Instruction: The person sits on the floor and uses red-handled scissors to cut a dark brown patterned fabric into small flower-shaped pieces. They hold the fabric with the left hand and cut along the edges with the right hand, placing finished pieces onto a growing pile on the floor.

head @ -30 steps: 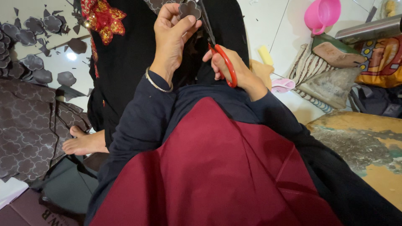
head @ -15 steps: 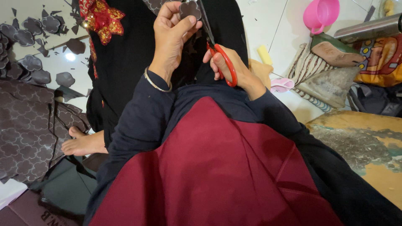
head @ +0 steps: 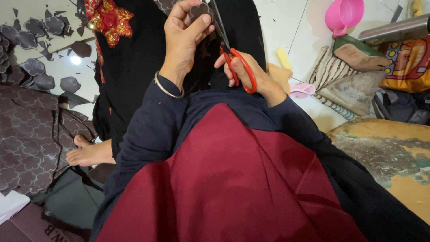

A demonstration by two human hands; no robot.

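My left hand (head: 182, 38) pinches a small dark cloud-shaped fabric piece (head: 199, 10) near the top of the view, a thin bangle on its wrist. My right hand (head: 249, 76) grips red-handled scissors (head: 236, 62), whose blades point up and meet the edge of that piece. Both hands hover over black cloth (head: 134, 58) on my lap, above a dark red garment (head: 233, 188).
Several cut dark shapes (head: 33, 67) lie scattered on the white tiled floor at left, beside a patterned dark fabric sheet (head: 27, 143). A red sequinned patch (head: 107, 18) sits on the black cloth. A pink scoop (head: 342, 13), shoes and bags crowd the right. A bare foot (head: 87, 154) rests at left.
Both hands stay almost in place; the scissors and the fabric piece have shifted only slightly as the cut goes on.
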